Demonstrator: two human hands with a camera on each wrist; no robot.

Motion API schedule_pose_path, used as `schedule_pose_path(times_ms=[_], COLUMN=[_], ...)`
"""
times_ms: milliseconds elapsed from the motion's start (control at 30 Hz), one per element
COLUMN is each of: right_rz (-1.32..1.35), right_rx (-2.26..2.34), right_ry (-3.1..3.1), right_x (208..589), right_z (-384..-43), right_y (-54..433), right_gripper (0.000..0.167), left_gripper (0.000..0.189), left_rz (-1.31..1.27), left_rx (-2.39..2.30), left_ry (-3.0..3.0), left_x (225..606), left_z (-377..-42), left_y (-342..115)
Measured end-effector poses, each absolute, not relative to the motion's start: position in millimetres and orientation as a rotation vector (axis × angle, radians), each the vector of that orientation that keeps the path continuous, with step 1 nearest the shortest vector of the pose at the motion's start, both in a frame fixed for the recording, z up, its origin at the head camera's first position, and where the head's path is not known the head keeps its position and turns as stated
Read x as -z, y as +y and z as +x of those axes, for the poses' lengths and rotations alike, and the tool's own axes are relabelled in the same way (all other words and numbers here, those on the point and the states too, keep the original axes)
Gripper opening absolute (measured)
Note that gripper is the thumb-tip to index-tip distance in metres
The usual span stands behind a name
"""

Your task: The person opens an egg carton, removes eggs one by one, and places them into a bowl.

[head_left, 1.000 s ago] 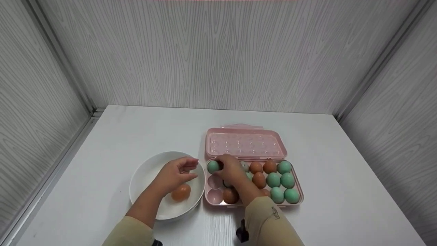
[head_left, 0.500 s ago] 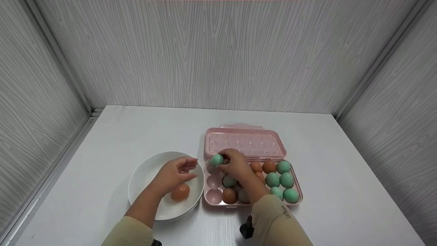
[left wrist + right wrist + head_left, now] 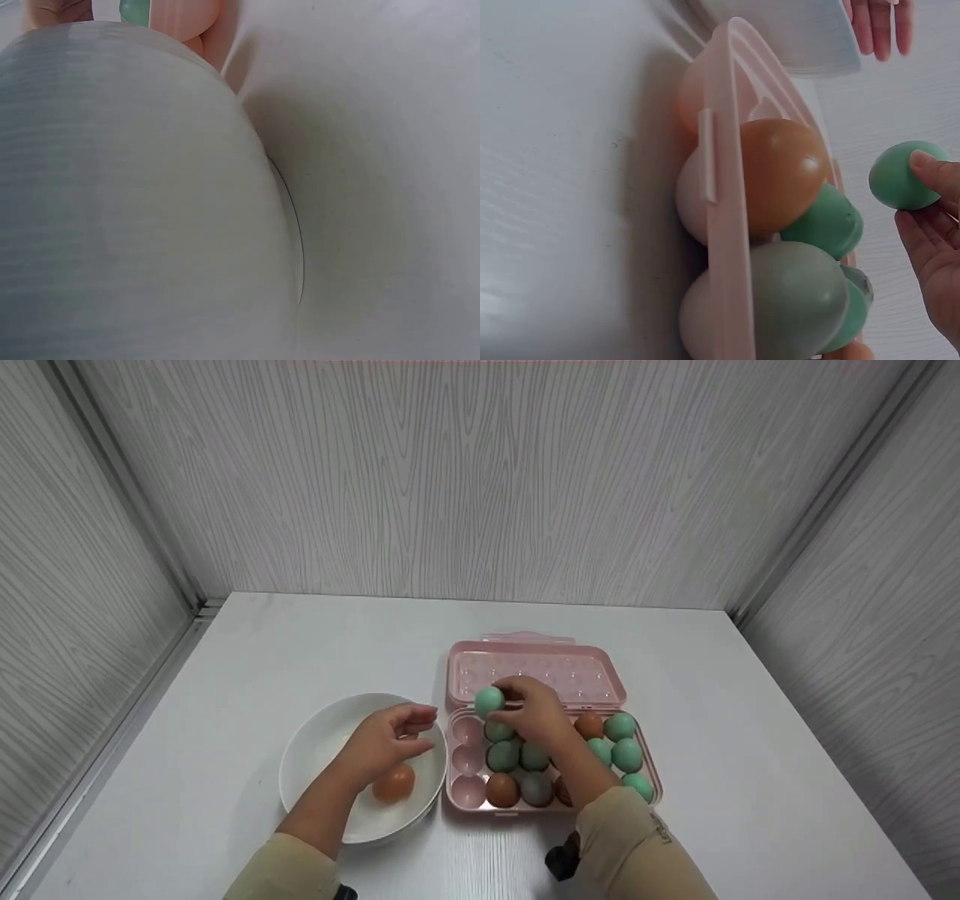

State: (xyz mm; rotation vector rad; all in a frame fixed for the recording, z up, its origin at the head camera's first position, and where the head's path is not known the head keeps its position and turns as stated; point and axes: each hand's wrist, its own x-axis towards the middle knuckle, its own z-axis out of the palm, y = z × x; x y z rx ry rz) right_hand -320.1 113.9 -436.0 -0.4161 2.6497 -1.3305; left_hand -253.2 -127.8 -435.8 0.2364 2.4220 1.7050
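A green egg [image 3: 489, 702] is pinched between the thumb and fingertips of my right hand [image 3: 536, 712], raised above the back left of a pink egg carton [image 3: 448, 761]. The right wrist view shows the same green egg [image 3: 904, 175] clear of the carton's rim. Brown, green and greyish eggs sit in the carton, and its left column of cups holds none. My left hand [image 3: 384, 741] hovers over a white bowl [image 3: 304, 742] with its fingers loosely bent and nothing in them. Below that hand an orange-brown egg [image 3: 394, 784] lies in the bowl, partly covered by the wrist.
The carton's pink lid [image 3: 540, 667] lies folded back behind it on the white table [image 3: 337, 641]. The bowl stands close against the carton's left side. Grey wood-grain panels [image 3: 480, 480] rise at the back and both sides.
My right hand has lifted the green egg out of the back left cup and brought it up and slightly right. The left hand has stayed nearly still.
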Motion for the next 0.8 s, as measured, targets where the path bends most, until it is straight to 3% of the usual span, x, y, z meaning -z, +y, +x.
schedule_pose_path(times_ms=[800], right_rz=[-0.649], right_rx=[1.359], right_ry=[2.539], right_x=[404], right_z=[-289], right_y=[97], right_gripper=[0.040], left_gripper=[0.057], left_rz=[0.344], left_rx=[-1.741], left_ry=[2.406], left_x=[422], left_z=[-250], left_y=[-105])
